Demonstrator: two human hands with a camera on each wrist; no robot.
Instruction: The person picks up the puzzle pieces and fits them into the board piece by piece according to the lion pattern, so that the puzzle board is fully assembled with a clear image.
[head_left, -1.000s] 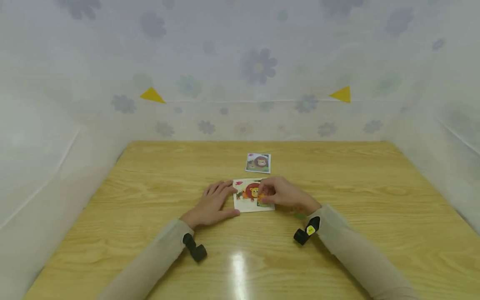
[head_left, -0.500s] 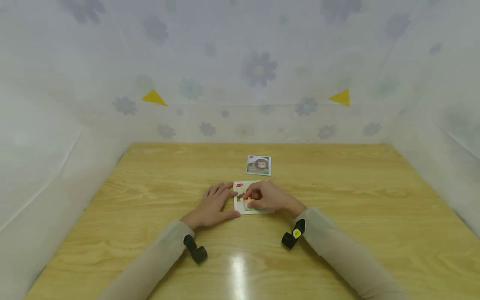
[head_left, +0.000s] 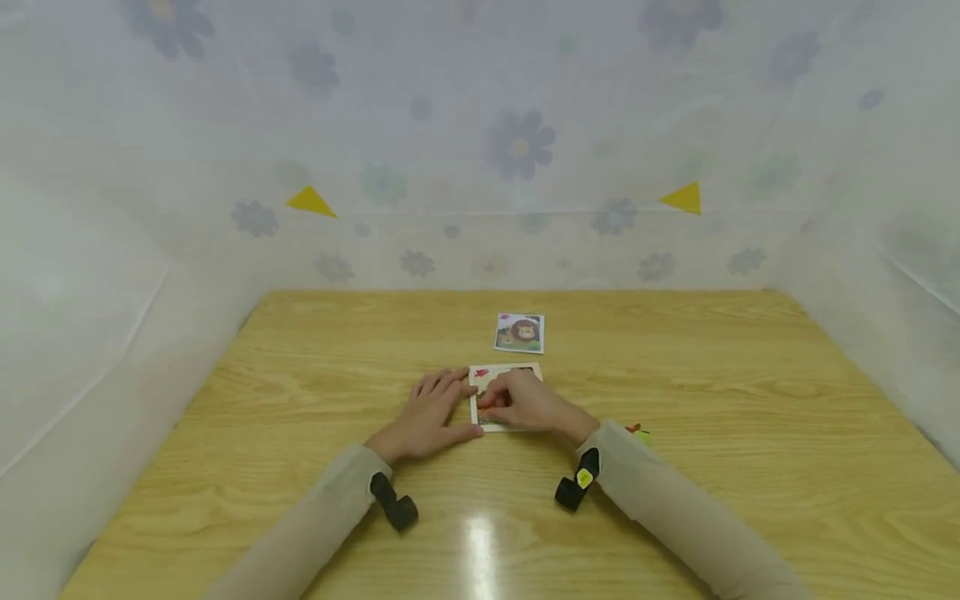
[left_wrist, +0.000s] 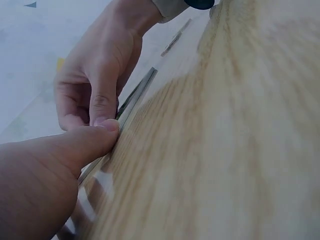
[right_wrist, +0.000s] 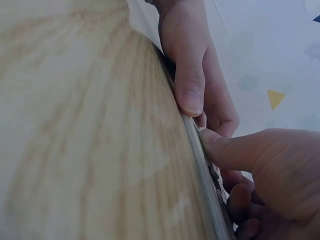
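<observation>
At mid-table [head_left: 300,400], the puzzle board [head_left: 517,372] lies flat, the left hand [head_left: 427,412] resting against its left edge with straight fingers and thumb at its near corner. Over the board, the right hand [head_left: 525,404] presses down with curled fingers; whether it pinches a piece cannot be told. Beyond the board, well apart, lies a lion card [head_left: 519,332].

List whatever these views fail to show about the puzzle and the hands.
- Head view: the right hand covers most of the puzzle board.
- Head view: reference card too small for detail.
- Head view: coloured bits mostly behind the right sleeve.
- Wrist views: board seen edge-on, picture hidden.
</observation>
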